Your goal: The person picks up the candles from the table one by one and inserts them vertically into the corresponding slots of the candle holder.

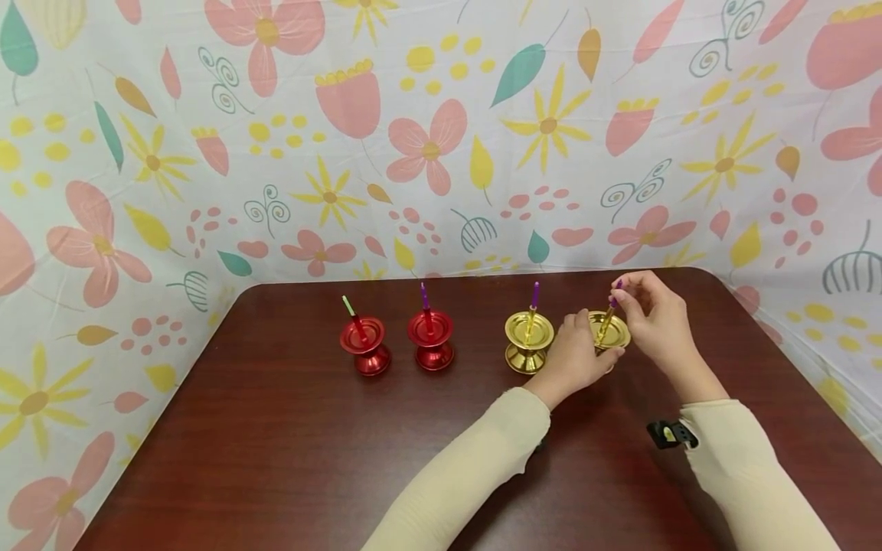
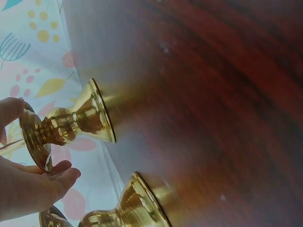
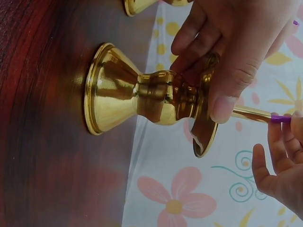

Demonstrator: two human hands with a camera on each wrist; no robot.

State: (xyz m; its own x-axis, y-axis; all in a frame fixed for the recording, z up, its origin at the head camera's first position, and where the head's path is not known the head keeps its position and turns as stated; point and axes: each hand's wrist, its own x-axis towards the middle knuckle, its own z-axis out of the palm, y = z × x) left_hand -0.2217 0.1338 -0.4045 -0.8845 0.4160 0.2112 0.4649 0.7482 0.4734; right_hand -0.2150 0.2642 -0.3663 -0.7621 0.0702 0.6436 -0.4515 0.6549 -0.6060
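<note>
My left hand point(image 1: 577, 350) grips the dish rim of a shiny gold candle holder point(image 3: 154, 97), which stands upright on the table at the right. My right hand point(image 1: 658, 321) is just above that dish, pinching the purple upper part of a thin candle point(image 3: 281, 119). Below the purple, a slim gold stem point(image 3: 251, 113) rises from the dish at a slight tilt. Where the stem meets the dish is partly hidden by the left thumb. Just left of my left hand stands a second gold candle holder point(image 1: 525, 358) bearing a purple candle point(image 1: 535, 295).
Farther left stand two red candle holders point(image 1: 372, 361), one with a light green candle point(image 1: 349, 304) and one with a purple candle point(image 1: 424, 295). All stand on a dark reddish wooden table point(image 1: 276, 459). A flower-patterned cloth point(image 1: 427, 214) hangs behind it.
</note>
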